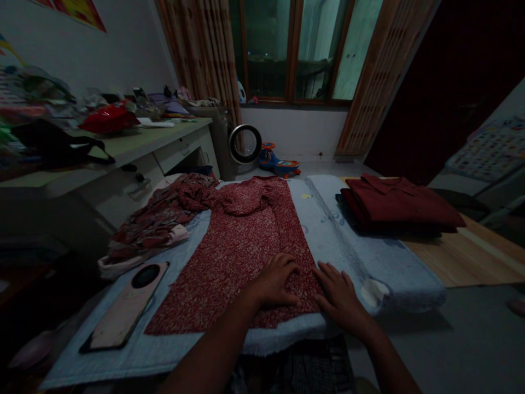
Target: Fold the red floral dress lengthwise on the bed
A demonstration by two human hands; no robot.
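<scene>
Both hands are resting flat on a red, white-speckled knit garment (241, 246) that is lying spread out on a pale blue towel-like cloth (340, 235). In the head view, the left hand (275, 280) is pressing down with its fingers spread and slightly curled, grasping nothing, near the garment's lower right edge. Just beside it, the right hand (339, 295) is lying palm down with fingers extended and apart, also gripping nothing; its fingertips are touching the garment's right border where it meets the pale blue cloth. The two hands are sitting close together without touching.

To the left of the garment, a pink phone with a round black camera ring (125, 309) is lying face down on the same cloth. Beyond it, a crumpled heap of red patterned fabric (159, 219) is sitting against the garment's upper left part. On the right, well apart from the hands, a folded stack of dark red shirts (400, 205) is resting at the far edge of the cloth, beside a bare wooden tabletop (463, 254). Along the left wall, a pale desk with drawers (164, 145) is carrying clutter, including a shiny red bag (109, 117). Under the window, a blue and orange ride-on toy (279, 161) is standing on the floor.
</scene>
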